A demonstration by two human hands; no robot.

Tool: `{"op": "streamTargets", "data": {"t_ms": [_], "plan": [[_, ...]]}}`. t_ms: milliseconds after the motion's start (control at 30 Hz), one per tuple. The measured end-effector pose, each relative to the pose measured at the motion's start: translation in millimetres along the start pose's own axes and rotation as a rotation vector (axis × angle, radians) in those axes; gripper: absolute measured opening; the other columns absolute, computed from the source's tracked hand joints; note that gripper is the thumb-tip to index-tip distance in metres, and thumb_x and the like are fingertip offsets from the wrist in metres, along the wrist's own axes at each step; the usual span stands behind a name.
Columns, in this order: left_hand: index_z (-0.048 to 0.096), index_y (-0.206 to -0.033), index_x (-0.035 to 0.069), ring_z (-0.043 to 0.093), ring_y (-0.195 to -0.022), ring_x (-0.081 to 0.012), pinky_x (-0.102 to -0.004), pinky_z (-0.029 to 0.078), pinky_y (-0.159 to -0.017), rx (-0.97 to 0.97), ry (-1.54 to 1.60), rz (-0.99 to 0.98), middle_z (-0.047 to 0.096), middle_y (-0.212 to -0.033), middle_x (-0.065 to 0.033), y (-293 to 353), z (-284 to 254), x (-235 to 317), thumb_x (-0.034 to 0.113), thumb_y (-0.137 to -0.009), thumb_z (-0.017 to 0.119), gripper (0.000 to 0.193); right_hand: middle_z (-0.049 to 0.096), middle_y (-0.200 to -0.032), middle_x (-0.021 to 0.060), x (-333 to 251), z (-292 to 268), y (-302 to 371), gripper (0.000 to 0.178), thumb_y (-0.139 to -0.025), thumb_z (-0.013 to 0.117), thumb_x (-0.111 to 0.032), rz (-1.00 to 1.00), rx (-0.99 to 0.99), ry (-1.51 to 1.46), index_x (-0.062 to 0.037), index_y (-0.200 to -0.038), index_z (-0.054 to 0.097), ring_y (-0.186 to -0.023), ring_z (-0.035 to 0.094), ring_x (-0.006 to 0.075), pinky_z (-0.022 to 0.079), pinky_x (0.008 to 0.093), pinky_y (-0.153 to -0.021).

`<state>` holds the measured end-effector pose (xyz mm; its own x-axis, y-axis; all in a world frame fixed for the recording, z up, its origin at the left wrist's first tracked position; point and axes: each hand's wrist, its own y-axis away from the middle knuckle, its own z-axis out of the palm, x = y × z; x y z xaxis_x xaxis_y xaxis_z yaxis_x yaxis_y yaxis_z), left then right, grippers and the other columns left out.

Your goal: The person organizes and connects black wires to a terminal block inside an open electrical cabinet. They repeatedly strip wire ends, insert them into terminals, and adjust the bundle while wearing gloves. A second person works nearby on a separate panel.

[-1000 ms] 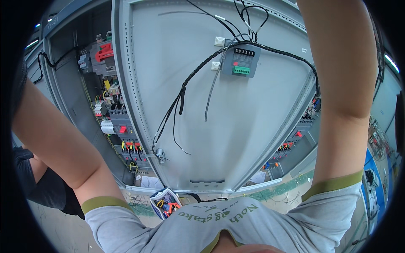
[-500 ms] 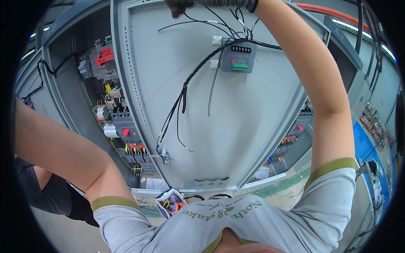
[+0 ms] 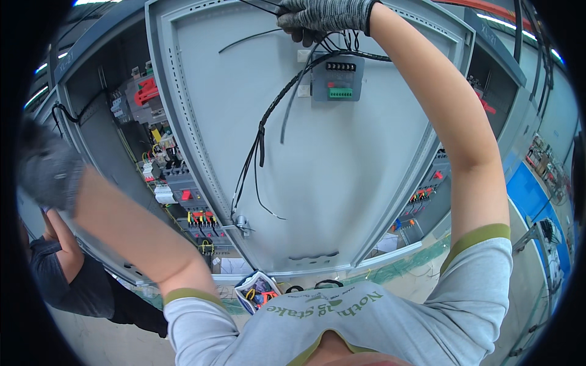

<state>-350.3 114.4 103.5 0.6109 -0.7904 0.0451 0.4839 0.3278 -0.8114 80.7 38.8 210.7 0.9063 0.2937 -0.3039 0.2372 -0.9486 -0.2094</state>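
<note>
A big, smooth gray panel (image 3: 342,177) fills the middle. Black wires (image 3: 262,128) hang on its upper part, passing by the top of a small box (image 3: 336,79). The right hand (image 3: 326,17), in a gray glove, is up by the wires with bent fingers — I cannot tell if it pinches any. The left hand (image 3: 49,168) is a blur far left, so I cannot tell its shape. An open cabinet (image 3: 91,134) stands left, another person (image 3: 55,274) is low down there, and a tool bag (image 3: 249,282) is near the panel's foot — pale floor (image 3: 140,341) below.
</note>
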Motion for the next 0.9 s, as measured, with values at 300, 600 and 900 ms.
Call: {"op": "streamTargets", "data": {"t_ms": [300, 600, 900], "plan": [[0.056, -0.114, -0.002, 0.062, -0.096, -0.0218, -0.0321, 0.049, -0.087, -1.007, 0.795, -0.59, 0.065, -0.103, -0.0137, 187, 171, 192, 0.026, -0.089, 0.064, 0.039, 0.067, -0.086, 0.0137, -1, -1, -7, 0.022, -0.088, 0.057, -0.021, -0.247, 0.207, 0.472, -0.0012, -0.097, 0.063, -0.074, 0.064, 0.0273, 0.051, 0.0368, -0.07], [0.067, -0.103, 0.002, 0.063, -0.082, -0.0153, -0.028, 0.049, -0.08, -1.027, 0.87, -0.794, 0.07, -0.09, -0.0083, 182, 242, 218, 0.021, -0.084, 0.069, 0.027, 0.065, -0.085, 0.0193, 15, 6, 29, 0.015, -0.082, 0.064, -0.014, -0.42, 0.642, 0.496, -0.0046, -0.094, 0.064, -0.082, 0.062, 0.0371, 0.05, 0.0408, -0.073], [0.068, -0.097, 0.002, 0.063, -0.077, -0.0129, -0.0264, 0.051, -0.072, -1.085, 0.95, -0.765, 0.07, -0.087, -0.0076, 190, 258, 206, 0.02, -0.084, 0.07, 0.022, 0.066, -0.105, 0.0131, 143, 26, 93, 0.033, -0.086, 0.066, -0.019, -0.121, 0.727, -0.001, -0.0016, -0.113, 0.059, -0.1, 0.063, 0.0213, 0.049, 0.0324, -0.092]]}}
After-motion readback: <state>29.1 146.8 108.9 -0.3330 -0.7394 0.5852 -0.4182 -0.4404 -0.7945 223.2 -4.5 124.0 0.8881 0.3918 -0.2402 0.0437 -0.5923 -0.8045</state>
